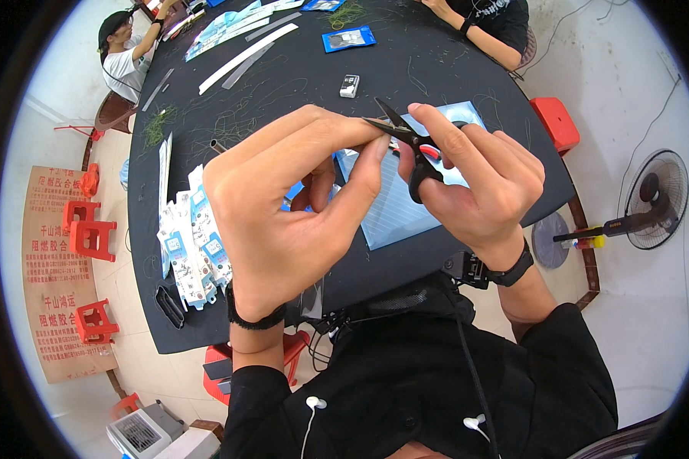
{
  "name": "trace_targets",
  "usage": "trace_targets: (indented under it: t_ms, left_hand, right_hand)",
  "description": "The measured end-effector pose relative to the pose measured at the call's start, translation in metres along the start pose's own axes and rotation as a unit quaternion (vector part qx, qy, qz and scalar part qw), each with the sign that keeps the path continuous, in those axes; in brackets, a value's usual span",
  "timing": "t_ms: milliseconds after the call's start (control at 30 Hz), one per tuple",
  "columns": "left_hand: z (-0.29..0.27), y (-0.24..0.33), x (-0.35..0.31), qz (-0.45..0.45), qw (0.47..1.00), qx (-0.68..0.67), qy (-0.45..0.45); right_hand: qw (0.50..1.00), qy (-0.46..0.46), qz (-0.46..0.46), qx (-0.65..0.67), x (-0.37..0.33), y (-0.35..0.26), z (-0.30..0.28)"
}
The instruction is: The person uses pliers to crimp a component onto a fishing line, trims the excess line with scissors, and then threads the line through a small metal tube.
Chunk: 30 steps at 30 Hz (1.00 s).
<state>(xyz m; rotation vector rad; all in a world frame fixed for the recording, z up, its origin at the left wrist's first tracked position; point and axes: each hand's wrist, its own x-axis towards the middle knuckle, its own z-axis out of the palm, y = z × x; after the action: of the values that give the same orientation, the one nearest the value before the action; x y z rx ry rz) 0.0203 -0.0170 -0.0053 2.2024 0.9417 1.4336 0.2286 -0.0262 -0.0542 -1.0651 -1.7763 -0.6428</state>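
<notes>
My right hand [478,172] holds a pair of small black scissors [407,136] up over the table, with fingers and thumb at the handle loops and the blades parted. My left hand [287,195] is closed in a pinch just left of the blades, thumb against forefinger. Whatever sits in that pinch is too small to make out. Beneath both hands lies a pale blue flat sheet or pouch [394,222], partly hidden by them. A stack of white and blue printed cards [194,252] lies left of my left wrist.
The black-covered table [298,80] carries loose green thread scraps [161,126], a blue packet [349,39], a small white-and-black box [349,86] and long white strips [246,57]. Two people sit at its far side. A fan [656,199] and red stool [555,122] stand at right.
</notes>
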Motion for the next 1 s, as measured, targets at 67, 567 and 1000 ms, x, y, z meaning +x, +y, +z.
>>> trace_targets:
  t_ms: [67,567,1000]
  left_hand:
    - [-0.0002,0.0004,0.0003,0.002,1.0,0.001,-0.002]
    - [-0.0026,-0.0014,-0.0005,-0.015,1.0,0.01,-0.006]
    - [-0.0064,-0.0007,-0.0007,-0.053,0.998,-0.023,-0.013]
  right_hand:
    - [1.0,-0.005,-0.002,0.002,0.0004,-0.0003,-0.0012]
    - [0.999,-0.022,-0.025,0.023,-0.0025,0.0011,-0.0013]
    - [0.93,-0.128,0.237,0.249,-0.0036,-0.0074,-0.0009]
